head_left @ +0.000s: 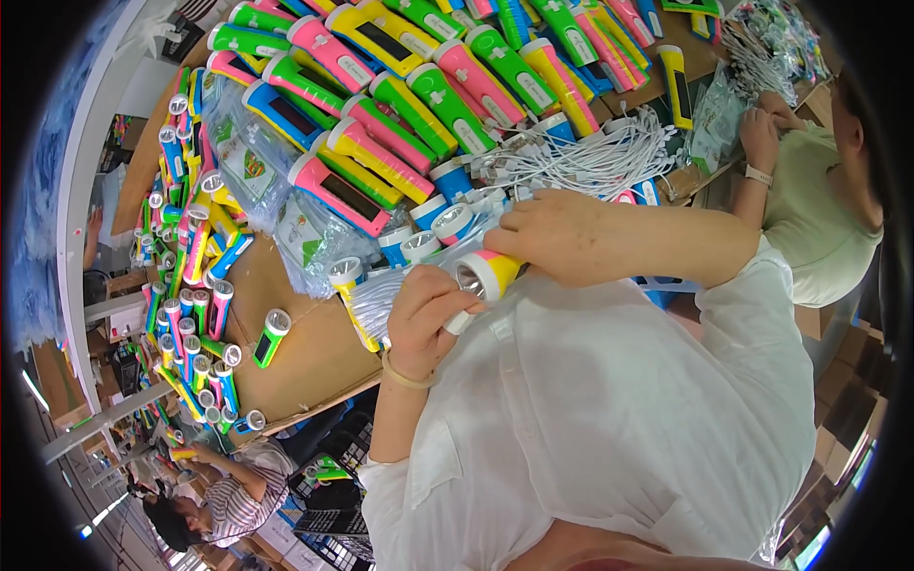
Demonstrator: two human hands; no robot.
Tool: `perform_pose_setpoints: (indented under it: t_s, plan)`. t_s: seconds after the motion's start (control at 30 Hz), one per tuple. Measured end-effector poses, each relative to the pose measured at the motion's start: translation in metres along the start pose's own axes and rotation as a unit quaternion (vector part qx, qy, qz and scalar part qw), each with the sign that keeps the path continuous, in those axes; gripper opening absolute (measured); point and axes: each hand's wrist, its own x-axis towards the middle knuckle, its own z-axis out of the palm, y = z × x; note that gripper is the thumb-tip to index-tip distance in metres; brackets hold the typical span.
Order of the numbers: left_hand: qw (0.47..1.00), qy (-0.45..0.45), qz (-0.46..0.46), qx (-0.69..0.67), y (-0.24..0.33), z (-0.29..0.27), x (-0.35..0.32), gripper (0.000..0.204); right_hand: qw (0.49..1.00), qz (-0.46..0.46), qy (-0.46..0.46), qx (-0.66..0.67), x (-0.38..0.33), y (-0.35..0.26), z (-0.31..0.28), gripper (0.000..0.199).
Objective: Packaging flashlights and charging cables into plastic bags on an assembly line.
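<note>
My right hand (557, 238) is wrapped round a yellow and pink flashlight (497, 270), whose reflector end faces my left hand. My left hand (424, 319) has its fingers closed at the rim of that flashlight, pinching a small white piece (459, 324) whose kind I cannot make out. Just beyond my hands stand several flashlights with blue and white heads (451, 223). A bundle of white cables (590, 152) lies beyond my right hand. Near my left wrist is a yellow flashlight (350, 285) beside clear plastic packaging (381, 297).
Rows of colourful flashlights (409, 114) cover the far side of the brown table (305, 371). Clear bags (249, 162) lie to their left, and a green flashlight (272, 338) lies apart. One person (809, 200) works at right, another (233, 495) at lower left by black crates (333, 514).
</note>
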Motion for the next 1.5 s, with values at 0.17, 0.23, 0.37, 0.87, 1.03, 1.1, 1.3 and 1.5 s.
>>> perform_pose_setpoints:
  t_s: [0.17, 0.23, 0.37, 0.87, 1.03, 1.1, 1.3, 1.5]
  plan:
    - [1.0, -0.022, 0.004, 0.019, -0.001, 0.007, 0.007, 0.024, 0.984, -0.044, 0.055, -0.162, 0.005, -0.009, 0.046, 0.031]
    - [0.999, -0.005, -0.016, 0.042, -0.003, 0.005, 0.003, 0.025, 0.981, -0.081, 0.106, -0.14, 0.006, 0.003, 0.052, 0.027]
    - [0.996, 0.004, -0.068, 0.06, -0.01, -0.007, -0.007, 0.026, 0.972, -0.007, 0.235, 0.004, -0.01, 0.057, 0.019, 0.023]
    - [0.991, 0.009, -0.116, -0.066, -0.018, -0.016, -0.024, 0.025, 0.849, 0.002, 0.412, 0.33, -0.054, 0.091, -0.031, 0.011]
    - [0.995, -0.049, -0.085, -0.004, -0.014, -0.017, -0.015, 0.03, 0.773, -0.119, 0.394, 0.483, -0.067, 0.054, -0.046, 0.014]
    - [0.994, -0.045, -0.095, -0.006, -0.014, -0.017, -0.017, 0.028, 0.739, -0.179, 0.34, 0.554, -0.058, 0.038, -0.041, 0.021]
    - [0.992, -0.052, -0.107, 0.039, -0.006, -0.017, -0.013, 0.021, 0.664, -0.12, 0.215, 0.705, -0.045, 0.026, -0.001, 0.029]
    - [0.993, -0.042, -0.107, -0.003, -0.009, -0.017, -0.017, 0.017, 0.809, -0.049, 0.199, 0.551, -0.056, 0.039, 0.02, 0.026]
